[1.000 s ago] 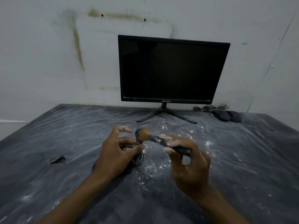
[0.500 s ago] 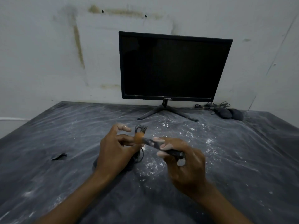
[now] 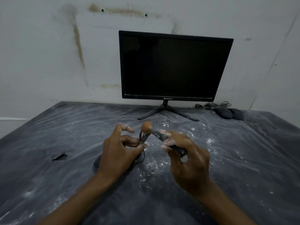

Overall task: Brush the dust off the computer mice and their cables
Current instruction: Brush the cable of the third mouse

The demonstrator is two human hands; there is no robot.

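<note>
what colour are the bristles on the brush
Orange-brown, in the head view: brush bristles.

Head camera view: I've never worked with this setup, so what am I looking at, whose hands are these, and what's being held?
There is one picture, taken by a wide-angle camera on a person's head, looking forward and down. There is no robot, only two bare hands. The left hand pinches a bundled mouse cable; its mouse lies mostly hidden under that hand. The right hand grips a small brush, whose orange bristles sit at the top of the cable bundle. All this happens above a dark table with a wrinkled covering speckled with white dust. At the back stand a switched-off monitor and two more mice with their cables.
</note>
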